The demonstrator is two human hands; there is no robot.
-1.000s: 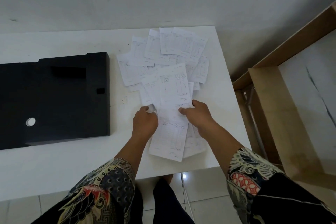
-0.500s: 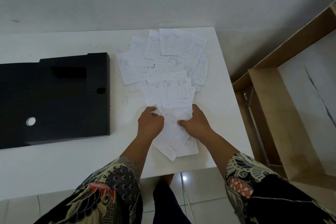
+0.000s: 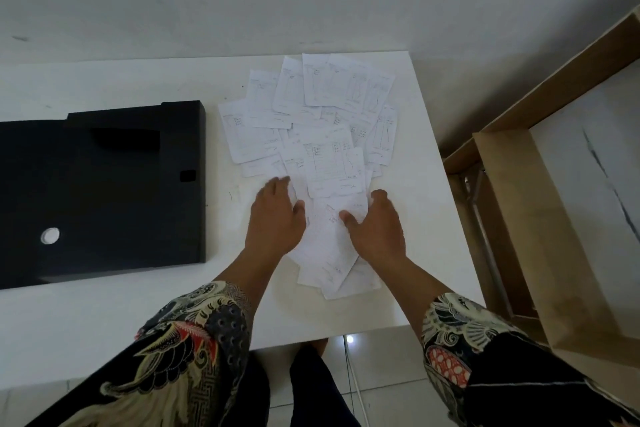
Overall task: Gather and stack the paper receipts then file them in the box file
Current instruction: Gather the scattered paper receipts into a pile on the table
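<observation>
- Receipts [image 3: 311,121] are spread in an overlapping heap on the right part of the white table [image 3: 104,315], reaching from near its far edge down to a smaller bundle between the two hands.
- The box file [image 3: 104,191], black and closed, is laid flat on the left of the table, apart from the papers; a round finger hole is seen near its left end, and no paper is seen in it.
- The left hand [image 3: 277,218] is laid on the left edge of the near bundle, fingers extended and relaxed toward the heap; nothing is gripped by it.
- The right hand [image 3: 377,229] is set on the right side of the same bundle, thumb laid across the top sheet, fingers curved over the edge; whether the sheets are pinched cannot be told.
- Patterned sleeves [image 3: 194,357] are seen on both forearms, cut off by the lower edge.
- A cardboard box [image 3: 512,218] stands on the floor to the right of the table, partly cut off by the frame; its contents cannot be made out.
- Print on the receipts is too small to be read.
</observation>
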